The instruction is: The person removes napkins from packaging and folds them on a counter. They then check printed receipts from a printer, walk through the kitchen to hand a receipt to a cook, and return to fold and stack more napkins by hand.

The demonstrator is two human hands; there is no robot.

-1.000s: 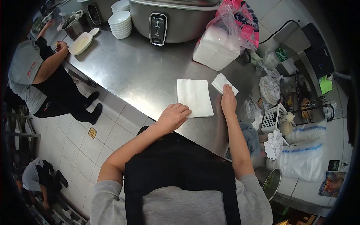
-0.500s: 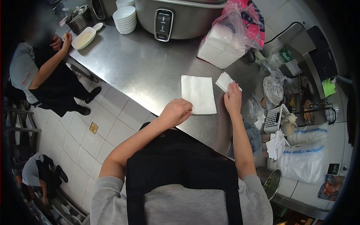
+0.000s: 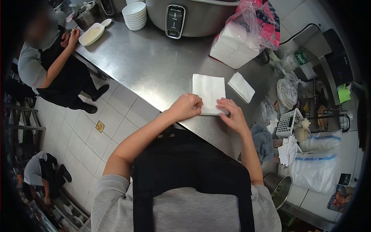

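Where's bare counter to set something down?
Largest bare patch: the steel counter between the cooker, the bowls and the flat napkins. A smaller gap lies between those napkins and the napkin pack. Crowded: the right side, with plastic bag, basket and grey cloth, and the flat napkins' near edge, where left hand and right hand are.

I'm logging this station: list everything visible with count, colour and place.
Square napkins: count unclear, white, counter front
Folded napkins: count unclear, white, beside those
Bagged napkins: one pack, white, behind those
Cooker: one, grey, counter back
Bowls: stacked, count unclear, white, left of cooker
Dishes: two, white, counter's left end
Counter: one, silver, centre
Basket: one, white, right
Cloth: one, grey, right
Slips: several, white, below basket
Plastic bags: several, clear, right
Pots: two, silver, upper left, lower right
Device: one, black, upper right
Co-workers: two, grey shirts, left
Hands: two, bare, at square napkins
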